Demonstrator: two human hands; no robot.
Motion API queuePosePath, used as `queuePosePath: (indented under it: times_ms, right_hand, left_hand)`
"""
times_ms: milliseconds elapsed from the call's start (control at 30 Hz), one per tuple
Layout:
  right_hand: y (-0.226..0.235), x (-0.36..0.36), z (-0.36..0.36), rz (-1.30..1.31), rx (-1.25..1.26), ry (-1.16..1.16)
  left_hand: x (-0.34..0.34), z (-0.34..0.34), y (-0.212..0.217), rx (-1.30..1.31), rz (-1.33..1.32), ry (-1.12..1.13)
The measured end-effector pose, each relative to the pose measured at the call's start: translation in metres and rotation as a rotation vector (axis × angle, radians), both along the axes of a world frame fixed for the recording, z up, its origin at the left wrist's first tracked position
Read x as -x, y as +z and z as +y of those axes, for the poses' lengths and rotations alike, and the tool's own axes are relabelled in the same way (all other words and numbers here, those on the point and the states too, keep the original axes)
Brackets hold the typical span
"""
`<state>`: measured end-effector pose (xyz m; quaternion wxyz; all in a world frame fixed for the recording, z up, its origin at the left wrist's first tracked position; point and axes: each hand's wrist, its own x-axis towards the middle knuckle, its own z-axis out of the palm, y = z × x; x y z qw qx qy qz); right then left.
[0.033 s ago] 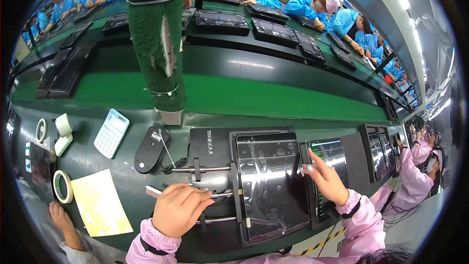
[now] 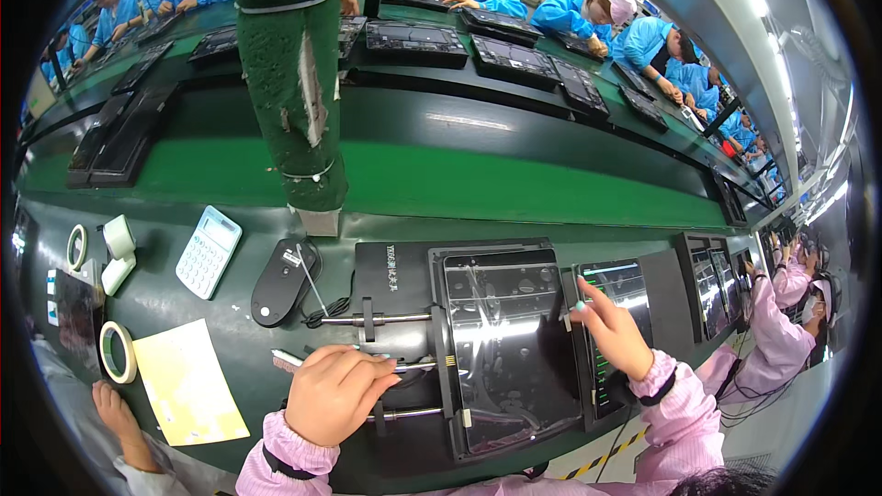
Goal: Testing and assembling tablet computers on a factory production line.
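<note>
My left hand, in a pink sleeve, is closed around a metal rod at the left side of a black fixture. A pale end of the rod sticks out beyond the fist. In the fixture lies a tablet-like panel, its glossy film wrinkled and spotted. My right hand hovers over the left edge of a second tablet with a lit screen. Its index finger and thumb are stretched out and apart; the other fingers are partly hidden. I see nothing in it.
Left of the fixture lie a black mouse, a calculator, yellow paper and a tape roll. A co-worker's hand rests nearby. A green post stands ahead. More panels sit at right.
My right hand has shifted very slightly, and the dark reflection beside it on the panel has grown. The left hand keeps its grip and place.
</note>
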<state>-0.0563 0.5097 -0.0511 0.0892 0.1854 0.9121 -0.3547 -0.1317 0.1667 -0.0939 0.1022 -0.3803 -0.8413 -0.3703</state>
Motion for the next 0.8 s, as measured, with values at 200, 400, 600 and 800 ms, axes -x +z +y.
queuePosePath:
  times_ms: [200,400,600,800]
  right_hand:
    - [-0.002,0.031,0.027,-0.034,0.048,0.076]
    - [-0.006,0.058,0.041,-0.132,0.022,0.111]
    - [-0.022,0.065,0.042,-0.055,0.207,-0.006]
    - [-0.004,0.084,0.026,0.048,-0.137,0.115]
  left_hand:
    - [-0.001,0.001,0.000,-0.003,-0.013,-0.006]
    - [0.005,0.003,0.005,-0.003,0.063,-0.020]
    - [0.003,0.001,0.001,-0.006,0.022,-0.003]
    - [0.005,0.003,0.003,-0.011,0.031,-0.008]
